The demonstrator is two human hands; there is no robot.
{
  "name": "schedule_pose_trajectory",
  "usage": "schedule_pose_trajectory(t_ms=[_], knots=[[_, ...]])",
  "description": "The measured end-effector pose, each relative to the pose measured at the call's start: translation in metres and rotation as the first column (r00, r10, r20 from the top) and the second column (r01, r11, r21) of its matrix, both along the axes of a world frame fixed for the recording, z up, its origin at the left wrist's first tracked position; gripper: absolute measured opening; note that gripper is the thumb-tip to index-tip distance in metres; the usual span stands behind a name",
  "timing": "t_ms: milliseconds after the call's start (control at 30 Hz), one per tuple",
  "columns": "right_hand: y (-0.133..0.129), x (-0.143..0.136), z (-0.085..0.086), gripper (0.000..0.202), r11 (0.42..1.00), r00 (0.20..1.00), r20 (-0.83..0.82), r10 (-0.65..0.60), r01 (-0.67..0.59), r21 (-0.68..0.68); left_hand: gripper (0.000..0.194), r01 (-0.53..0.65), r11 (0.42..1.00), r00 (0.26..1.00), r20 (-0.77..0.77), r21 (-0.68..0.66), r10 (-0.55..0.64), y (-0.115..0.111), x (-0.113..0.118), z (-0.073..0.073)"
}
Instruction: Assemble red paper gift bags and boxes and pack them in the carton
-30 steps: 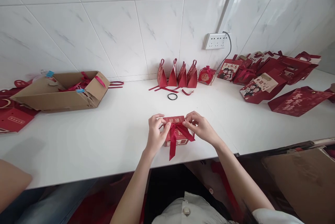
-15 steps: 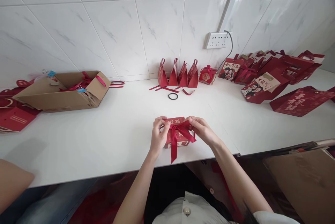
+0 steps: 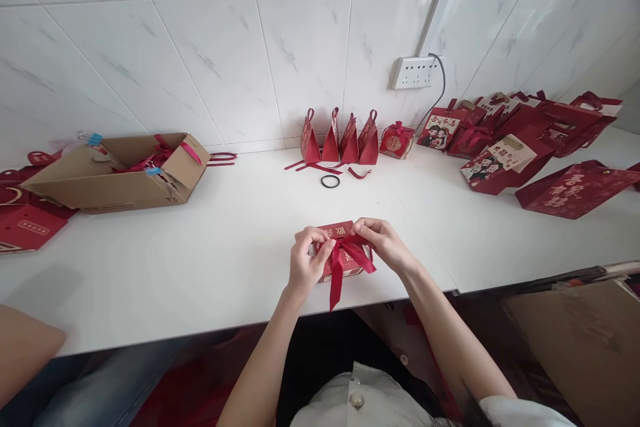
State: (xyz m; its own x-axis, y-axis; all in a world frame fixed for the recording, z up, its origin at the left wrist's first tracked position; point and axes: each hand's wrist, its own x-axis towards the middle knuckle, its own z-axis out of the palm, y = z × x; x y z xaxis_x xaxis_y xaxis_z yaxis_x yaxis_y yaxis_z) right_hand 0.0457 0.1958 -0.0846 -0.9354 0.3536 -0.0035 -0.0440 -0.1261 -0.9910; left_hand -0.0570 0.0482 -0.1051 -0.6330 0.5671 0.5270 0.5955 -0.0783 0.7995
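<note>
A small red gift box with gold characters lies near the table's front edge, in front of me. Across its top is a red ribbon tied in a bow, its two tails hanging toward me, one past the box's near side. My left hand pinches the bow's left side between thumb and fingers. On the other side, my right hand is closed on the right loop of the ribbon. Both hands rest close over the box and hide parts of its sides.
A cardboard box with red ribbons stands at left. Several red triangular boxes line the wall beside a red pouch. A black ring lies before them. Red gift bags crowd the right. Another person's arm shows at lower left.
My left hand has shifted slightly right, toward the knot of the bow. The hanging ribbon tail has swung a little to the right. My right hand stays on its loop.
</note>
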Motion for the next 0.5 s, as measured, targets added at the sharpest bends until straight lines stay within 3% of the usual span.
schedule_pose_trajectory(t_ms=[167,300,500], knots=[[0.004,0.002,0.002,0.047,0.995,0.999,0.043,-0.009,0.004,0.099,0.034,0.026,0.999,1.0,0.013,-0.022,-0.026,0.001,-0.003,-0.003],[0.007,0.004,0.006,0.042,0.975,0.991,0.13,0.039,-0.066,0.214,0.03,-0.001,0.996,0.998,0.055,-0.086,0.006,0.0,-0.003,-0.002],[0.013,0.002,0.014,0.039,0.946,0.978,0.2,0.06,-0.12,0.302,0.026,-0.062,0.982,0.992,0.094,-0.178,0.08,-0.001,0.001,0.009]])
